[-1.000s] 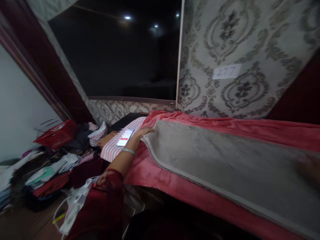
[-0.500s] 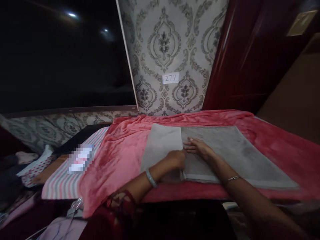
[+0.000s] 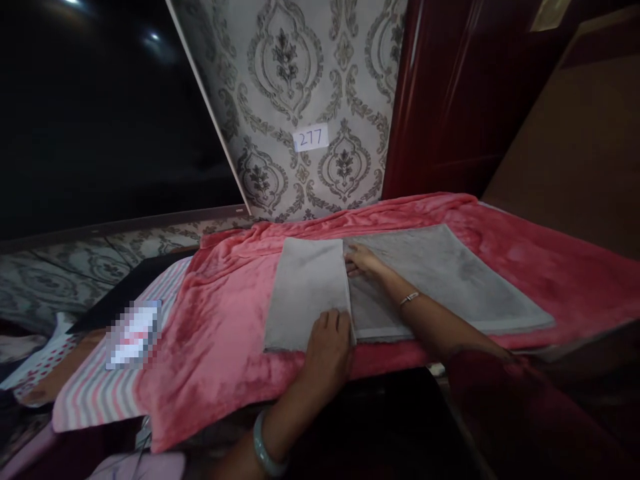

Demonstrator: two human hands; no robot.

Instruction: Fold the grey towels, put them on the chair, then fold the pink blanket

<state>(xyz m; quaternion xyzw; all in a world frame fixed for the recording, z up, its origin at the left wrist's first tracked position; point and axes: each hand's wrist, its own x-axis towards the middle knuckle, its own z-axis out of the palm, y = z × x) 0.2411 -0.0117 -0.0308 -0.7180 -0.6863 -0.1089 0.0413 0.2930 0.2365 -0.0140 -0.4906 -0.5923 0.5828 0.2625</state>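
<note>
I am pressing my open left hand [image 3: 327, 347] and open right hand [image 3: 361, 259] flat on the folded grey plush mat [image 3: 430, 280], its edge at 3 o'clock dimming out.

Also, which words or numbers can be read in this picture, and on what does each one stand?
"277": handwritten on a small white label stuck on the patterned wallpaper.
Phone screen on the striped cloth: blurred, not readable.
Nothing to read on the grey towel or the pink blanket.

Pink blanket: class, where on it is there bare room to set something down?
Bare pink blanket lies between the grey towel and the phone, and right of the towel. The towel's folded edge is crowded by both hands.
</note>
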